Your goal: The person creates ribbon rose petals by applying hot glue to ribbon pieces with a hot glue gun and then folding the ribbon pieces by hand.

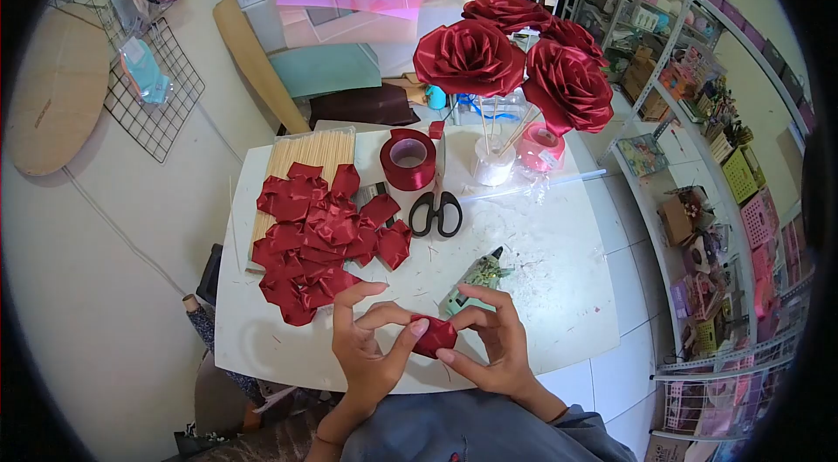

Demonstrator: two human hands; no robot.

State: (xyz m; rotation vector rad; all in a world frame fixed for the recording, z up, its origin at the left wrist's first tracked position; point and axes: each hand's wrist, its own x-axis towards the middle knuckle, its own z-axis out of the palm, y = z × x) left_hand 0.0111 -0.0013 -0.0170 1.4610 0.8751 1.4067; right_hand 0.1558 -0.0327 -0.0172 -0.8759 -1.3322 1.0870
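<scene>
Near the table's front edge, my left hand [371, 344] and my right hand [489, 340] pinch a small dark red satin ribbon petal [434, 337] between thumbs and forefingers, one at each side. Just beyond my right hand lies a pale green glue gun [478, 279], its dark nozzle pointing away. A heap of folded red ribbon petals [305, 235] covers much of the table's left side, partly over a bundle of thin wooden sticks [310, 148]. Black-handled scissors [436, 210] rest beside a roll of red satin ribbon [408, 160].
Several large red ribbon roses [471, 58] on sticks stand in a white holder [494, 162] at the table's back right. Beside it sits a pink roll [540, 148]. A clear rod [532, 185] lies across the right side. Metal shelves [663, 95] line the right wall.
</scene>
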